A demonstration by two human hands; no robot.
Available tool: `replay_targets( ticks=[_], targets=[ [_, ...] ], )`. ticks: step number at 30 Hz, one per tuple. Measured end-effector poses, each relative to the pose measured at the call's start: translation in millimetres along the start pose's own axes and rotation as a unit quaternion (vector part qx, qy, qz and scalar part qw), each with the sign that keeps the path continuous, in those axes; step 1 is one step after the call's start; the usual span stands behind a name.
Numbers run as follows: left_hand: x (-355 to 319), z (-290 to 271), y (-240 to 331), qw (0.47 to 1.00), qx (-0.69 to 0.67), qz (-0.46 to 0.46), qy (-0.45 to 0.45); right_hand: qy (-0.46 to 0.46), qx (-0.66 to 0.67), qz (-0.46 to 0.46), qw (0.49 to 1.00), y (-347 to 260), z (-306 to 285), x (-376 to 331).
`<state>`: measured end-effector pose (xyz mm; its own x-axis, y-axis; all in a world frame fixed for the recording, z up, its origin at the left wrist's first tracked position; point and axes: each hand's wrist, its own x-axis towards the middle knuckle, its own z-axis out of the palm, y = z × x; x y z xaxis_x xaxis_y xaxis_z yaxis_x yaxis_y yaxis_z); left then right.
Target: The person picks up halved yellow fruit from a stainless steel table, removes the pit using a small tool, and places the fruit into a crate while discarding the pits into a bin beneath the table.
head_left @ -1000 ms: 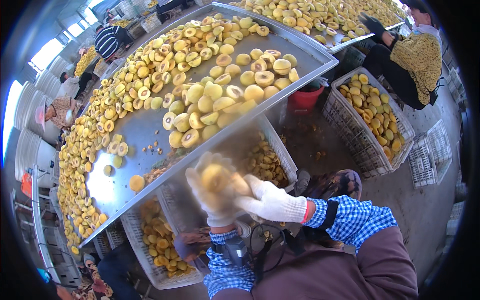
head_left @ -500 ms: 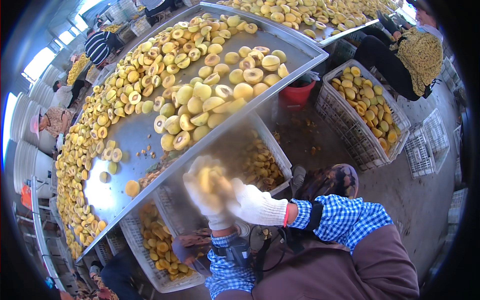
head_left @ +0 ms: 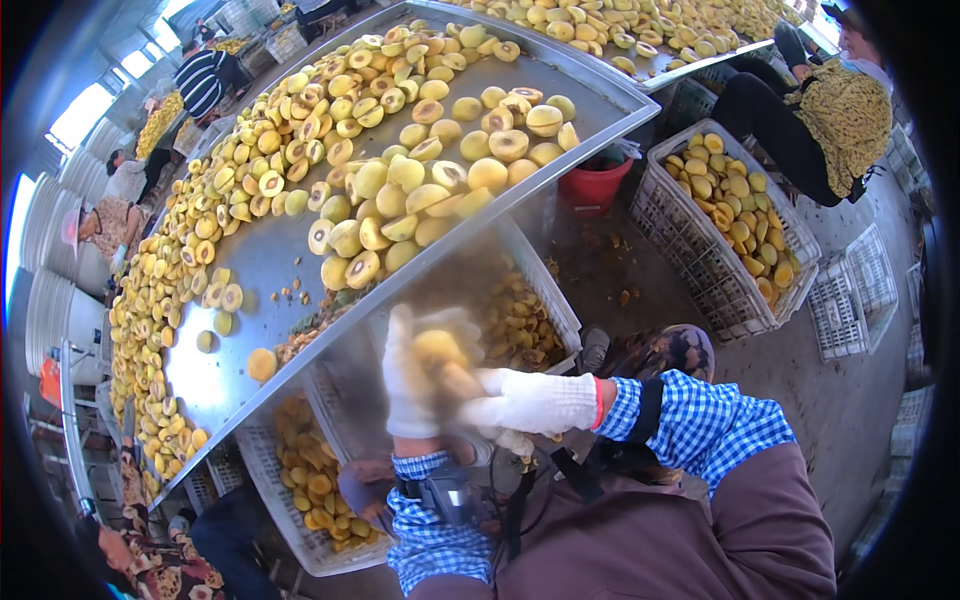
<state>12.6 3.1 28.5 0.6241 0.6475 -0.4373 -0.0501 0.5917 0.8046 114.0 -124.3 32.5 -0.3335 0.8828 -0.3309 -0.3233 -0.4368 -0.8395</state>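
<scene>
My left hand (head_left: 408, 385), in a white knit glove, is closed around a yellow peach (head_left: 438, 348) with its thumb upright beside it. My right hand (head_left: 530, 402), gloved too, comes in from the right with its fingers curled against the fruit. A tan-yellow shape between the hands is smeared, so I cannot tell whether it is a fruit piece or a tool. Both hands are just off the near edge of a metal table (head_left: 330, 355), above crates. Halved peaches (head_left: 400, 200), several with brown stone centres showing, lie heaped on that table.
Below my hands stand a crate of peach pieces (head_left: 525, 325) and, to the left, another crate (head_left: 312, 568). A red bucket (head_left: 590, 190) sits under the table edge. Rightward are a full crate (head_left: 700, 260), white baskets (head_left: 850, 290) and a seated co-worker (head_left: 845, 120).
My hands have shifted slightly right and down, still together at the fruit. The peach shows more clearly between them. At lower left, a person in patterned clothing has come further into view.
</scene>
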Motion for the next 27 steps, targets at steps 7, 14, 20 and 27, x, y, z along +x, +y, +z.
replay_targets(
  ticks=[7,14,20,27],
  targets=[
    [-8.0,12.7,3.8,0.999,-0.036,-0.02,-0.03,-0.079,0.254,0.039,0.963,-0.6,-5.7,-8.4],
    [-6.4,-67.6,10.4,0.966,-0.063,0.205,0.145,0.132,-0.269,0.058,0.952,46.1,-66.3,12.4],
    [-124.0,-243.1,48.6,0.845,0.126,0.325,0.405,0.22,-0.504,0.138,0.824,58.9,-77.1,3.6],
    [-156.9,-239.7,58.4,0.775,0.222,0.347,0.48,0.139,-0.579,0.075,0.8,86.8,-53.0,-5.7]
  ],
)
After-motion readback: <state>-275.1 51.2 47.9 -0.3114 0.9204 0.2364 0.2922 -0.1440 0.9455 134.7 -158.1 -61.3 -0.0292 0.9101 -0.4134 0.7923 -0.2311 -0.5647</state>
